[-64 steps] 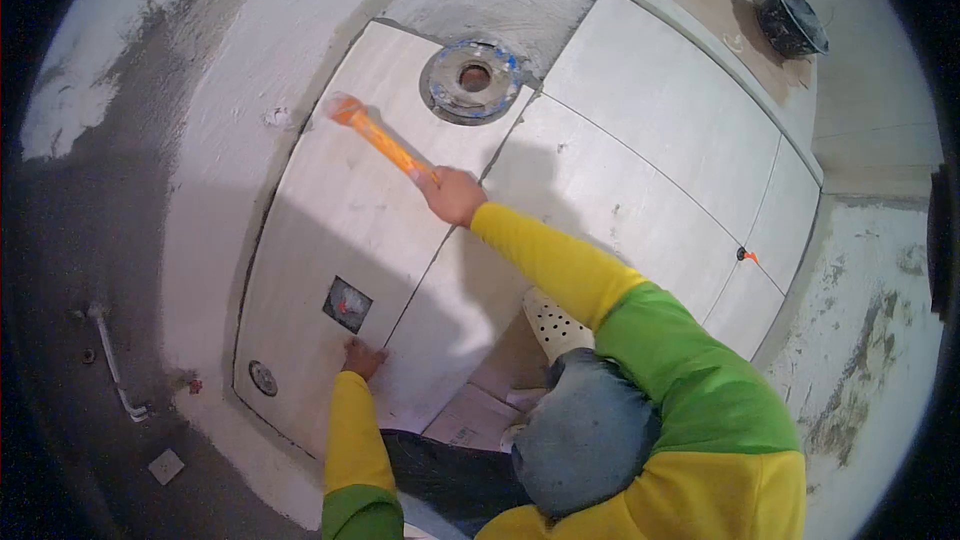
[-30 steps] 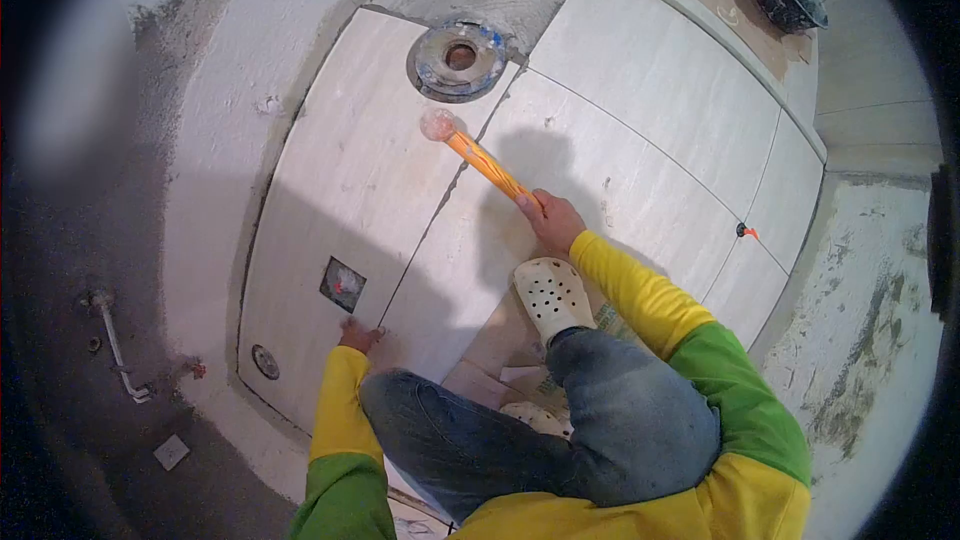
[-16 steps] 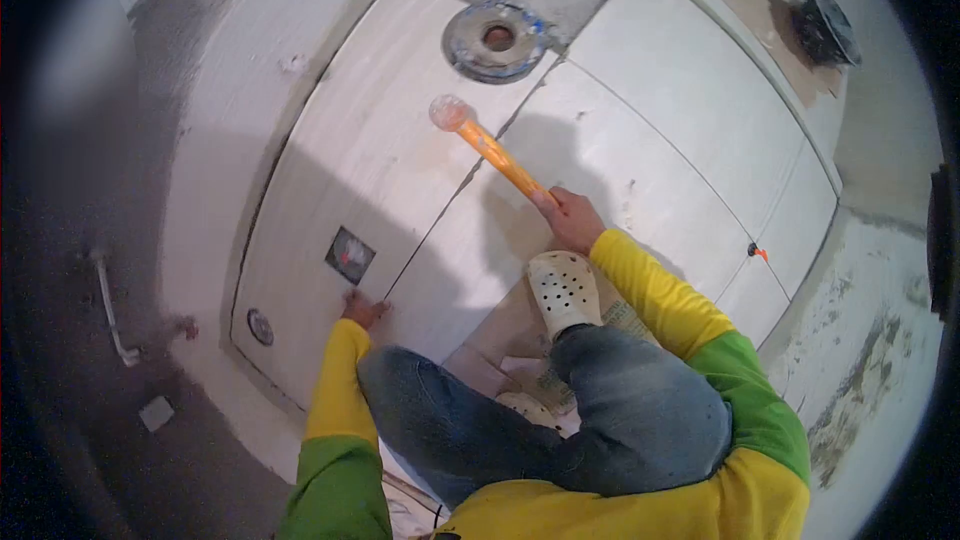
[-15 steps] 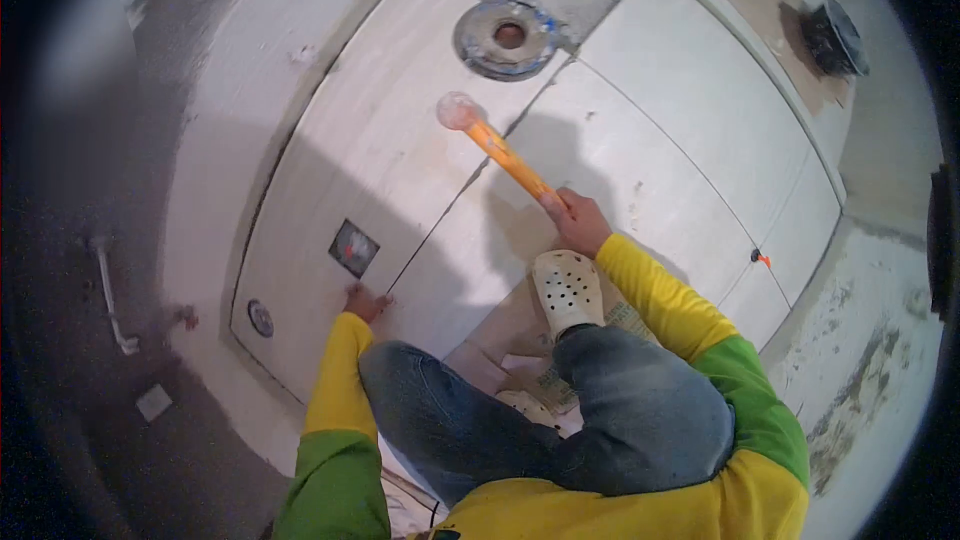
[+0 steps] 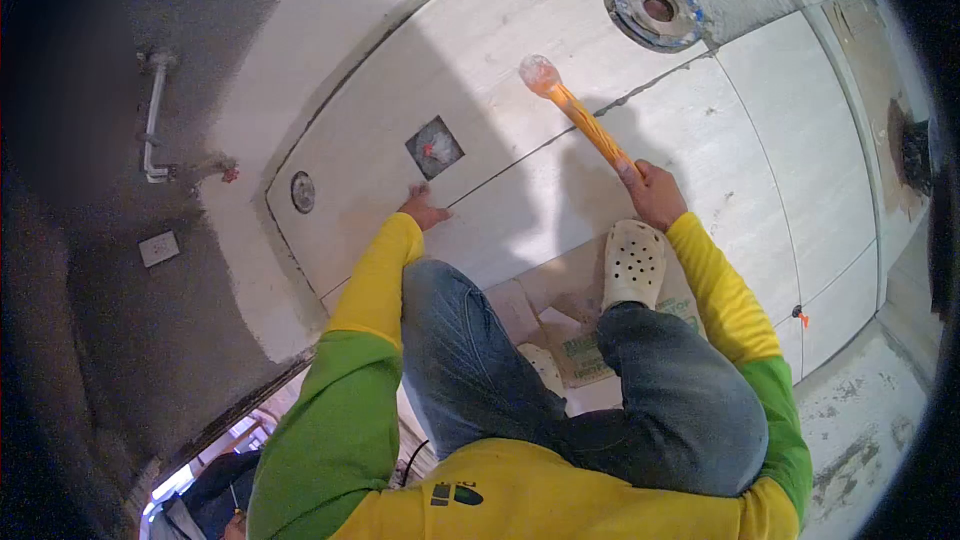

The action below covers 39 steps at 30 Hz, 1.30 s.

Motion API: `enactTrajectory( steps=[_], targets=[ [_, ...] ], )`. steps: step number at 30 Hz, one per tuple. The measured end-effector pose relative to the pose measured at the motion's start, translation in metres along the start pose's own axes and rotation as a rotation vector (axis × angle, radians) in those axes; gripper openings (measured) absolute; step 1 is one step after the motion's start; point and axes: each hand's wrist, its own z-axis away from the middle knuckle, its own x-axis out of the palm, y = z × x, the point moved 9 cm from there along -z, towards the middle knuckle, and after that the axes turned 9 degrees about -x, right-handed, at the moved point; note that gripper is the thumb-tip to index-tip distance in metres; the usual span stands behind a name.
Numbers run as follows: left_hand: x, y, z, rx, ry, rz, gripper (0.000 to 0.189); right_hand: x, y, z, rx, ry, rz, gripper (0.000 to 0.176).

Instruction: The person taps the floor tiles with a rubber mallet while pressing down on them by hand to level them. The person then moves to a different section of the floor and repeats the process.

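My right hand is wrapped round the lower end of a mallet with an orange handle. The mallet's rounded, dusty whitish-pink head points away from me, over a large pale floor tile. My left hand rests flat on the tiles beside a dark joint line, its fingers apart and nothing in it. Just beyond that hand is a square cutout with a small red piece inside. A small round drain opening lies to its left.
A round pipe flange sits at the far side. At right are a dark pipe collar and a small orange tile spacer. A wall pipe and a socket plate are at left. Another person shows at lower left.
My view has swung left, so the floor and both hands appear farther right. Another person has come into view at lower left. My right hand still grips the mallet.
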Motion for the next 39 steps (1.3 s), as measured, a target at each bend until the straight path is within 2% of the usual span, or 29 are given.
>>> enactTrajectory(
  steps=[2, 4, 5, 7, 8, 9, 10, 11, 12, 13, 16, 17, 19, 21, 23, 25, 27, 29, 33, 35, 39],
  targets=[
    [0.005, -0.012, -0.005, 0.012, 0.002, -0.033, 0.114, 0.011, -0.024, 0.020, 0.004, -0.037, -0.059, 0.067],
    [0.003, 0.001, -0.011, 0.052, 0.017, -0.045, 0.113, 0.008, -0.055, 0.028, -0.190, 0.039, -0.061, 0.070],
    [0.001, 0.000, -0.004, 0.054, 0.053, -0.040, 0.111, 0.013, -0.051, 0.027, -0.186, 0.046, -0.057, 0.070],
    [-0.011, -0.001, 0.014, 0.067, 0.106, -0.044, 0.110, 0.033, -0.019, 0.001, -0.034, 0.020, 0.118, 0.072],
    [-0.014, -0.002, 0.023, 0.040, 0.057, 0.047, 0.110, 0.050, 0.013, -0.021, 0.047, -0.091, 0.103, 0.074],
    [-0.017, -0.002, 0.031, 0.018, 0.012, 0.135, 0.110, 0.040, 0.001, -0.015, 0.044, -0.062, 0.100, 0.074],
    [-0.020, -0.003, 0.031, 0.041, 0.032, 0.122, 0.110, 0.029, -0.023, -0.007, 0.024, -0.052, 0.068, 0.076],
    [-0.025, -0.011, 0.034, 0.025, 0.099, 0.265, 0.110, 0.023, -0.042, -0.001, 0.004, -0.049, 0.035, 0.078],
    [-0.018, -0.032, 0.035, 0.002, 0.155, 0.411, 0.110, 0.033, -0.041, 0.005, 0.081, -0.131, -0.068, 0.082],
    [-0.012, -0.052, 0.027, -0.015, 0.210, 0.497, 0.108, 0.031, -0.045, 0.010, 0.068, -0.116, -0.066, 0.082],
    [0.040, -0.147, -0.030, -0.218, 0.252, 0.387, 0.103, 0.006, -0.078, 0.030, -0.105, 0.041, 0.043, 0.082],
    [0.049, -0.152, -0.022, -0.245, 0.243, 0.378, 0.102, -0.005, -0.084, 0.031, -0.120, 0.067, 0.052, 0.082],
    [0.054, -0.145, 0.009, -0.282, 0.201, 0.364, 0.102, -0.013, -0.096, 0.029, -0.122, -0.094, 0.288, 0.082],
    [0.057, -0.134, 0.029, -0.298, 0.179, 0.378, 0.101, -0.034, -0.125, 0.033, -0.155, -0.099, 0.402, 0.081],
    [0.055, -0.124, 0.045, -0.306, 0.176, 0.410, 0.101, -0.041, -0.149, 0.033, -0.109, -0.262, 0.520, 0.079],
    [0.058, -0.111, 0.056, -0.300, 0.158, 0.454, 0.101, -0.055, -0.168, 0.037, -0.054, -0.304, 0.656, 0.078],
    [0.059, -0.113, 0.063, -0.308, 0.150, 0.503, 0.100, -0.048, -0.208, 0.020, -0.151, -0.379, 0.862, 0.075],
    [0.063, -0.112, 0.068, -0.301, 0.147, 0.544, 0.100, -0.038, -0.223, 0.011, -0.159, -0.453, 0.994, 0.072],
    [0.077, -0.120, 0.080, -0.313, 0.135, 0.611, 0.099, -0.017, -0.260, 0.010, -0.166, -0.513, 1.097, 0.073],
    [0.084, -0.126, 0.085, -0.319, 0.132, 0.643, 0.098, 0.001, -0.289, 0.000, -0.385, -0.492, 1.266, 0.070],
    [0.102, -0.136, 0.095, -0.348, 0.136, 0.693, 0.098, 0.032, -0.318, 0.003, -0.322, -0.596, 1.338, 0.066]
  ],
)
